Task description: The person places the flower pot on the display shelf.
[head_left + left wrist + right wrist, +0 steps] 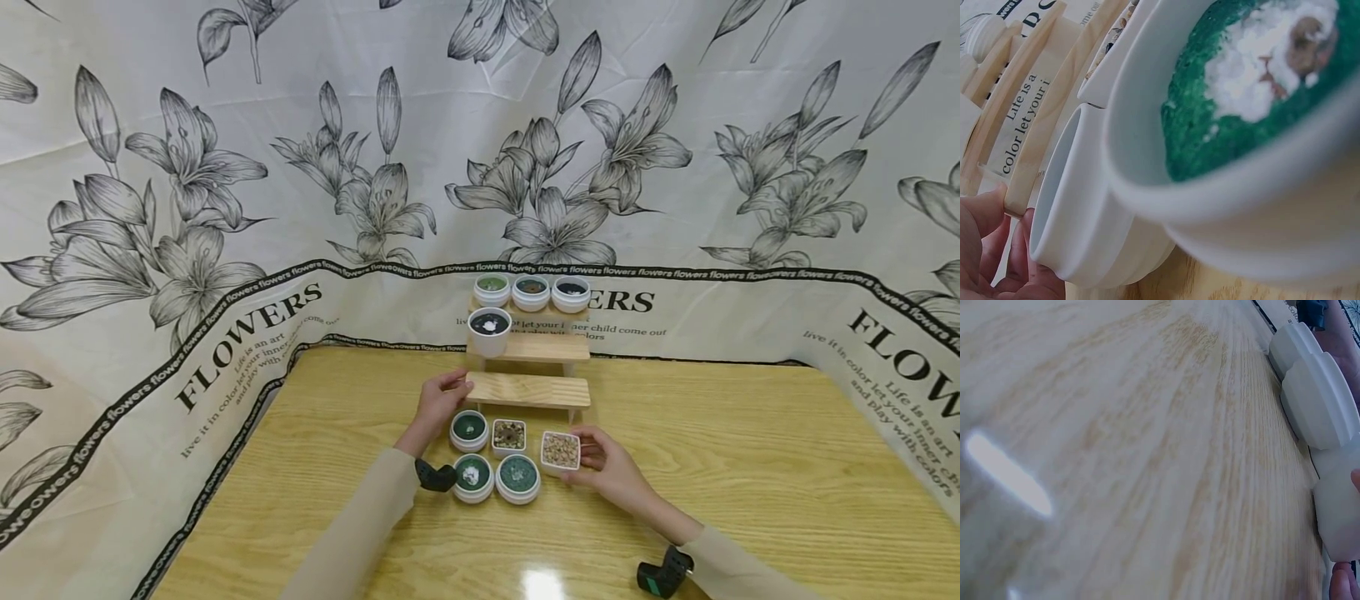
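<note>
My left hand [441,403] pinches the left end of the lowest wooden shelf [528,390] of a small stepped stand. In the left wrist view, the thumb lies over the end of that shelf [1021,197] and the fingers curl below it. My right hand [609,467] grips a square white pot [561,450] of beige pebbles by its right side. Only fingertips [1340,586] beside the white pot [1337,515] show in the right wrist view. Left of that pot stands a smaller square pot [509,435] with mixed pebbles.
Round white pots with green contents [469,428] [472,477] [518,477] stand in front of the stand. A taller white cup [489,333] sits on the middle shelf [547,347]. Three round pots [531,292] line the top shelf. Behind hangs a flower-printed cloth [375,208].
</note>
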### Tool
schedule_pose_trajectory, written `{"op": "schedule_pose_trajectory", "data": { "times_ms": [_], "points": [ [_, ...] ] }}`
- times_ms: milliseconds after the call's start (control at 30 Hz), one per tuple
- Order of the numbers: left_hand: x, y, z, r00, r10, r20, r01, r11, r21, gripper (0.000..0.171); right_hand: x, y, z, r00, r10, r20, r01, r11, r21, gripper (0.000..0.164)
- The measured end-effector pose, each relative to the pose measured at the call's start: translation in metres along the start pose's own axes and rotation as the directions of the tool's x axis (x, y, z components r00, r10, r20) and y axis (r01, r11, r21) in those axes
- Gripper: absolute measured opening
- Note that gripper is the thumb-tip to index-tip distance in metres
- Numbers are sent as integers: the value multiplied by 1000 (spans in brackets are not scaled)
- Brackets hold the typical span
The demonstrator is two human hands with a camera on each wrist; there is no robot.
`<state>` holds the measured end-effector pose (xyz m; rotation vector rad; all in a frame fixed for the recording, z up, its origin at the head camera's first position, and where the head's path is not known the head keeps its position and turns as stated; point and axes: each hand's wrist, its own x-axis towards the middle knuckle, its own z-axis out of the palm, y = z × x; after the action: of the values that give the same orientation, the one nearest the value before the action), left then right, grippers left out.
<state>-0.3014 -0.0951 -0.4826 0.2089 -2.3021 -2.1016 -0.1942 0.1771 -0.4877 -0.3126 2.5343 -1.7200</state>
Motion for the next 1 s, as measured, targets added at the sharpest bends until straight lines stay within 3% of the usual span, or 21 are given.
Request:
{"op": "schedule_pose_trajectory", "data": {
  "times_ms": [267, 533, 1000],
  "points": [
    [0, -1, -1, 999, 31, 8, -31, 1000, -1, 34, -2, -5, -7, 1000, 21, 0, -21, 1000, 12, 67],
    [-1, -1, -1, 999, 32, 11, -32, 999, -3, 35, -1, -14, -14, 999, -44, 5, 44, 999, -12, 66],
    [-1, 0, 0, 1000, 28, 10, -28, 1000, -11, 34, 12, -39, -31, 996, -83, -15, 83, 997, -7, 66]
  ]
}}
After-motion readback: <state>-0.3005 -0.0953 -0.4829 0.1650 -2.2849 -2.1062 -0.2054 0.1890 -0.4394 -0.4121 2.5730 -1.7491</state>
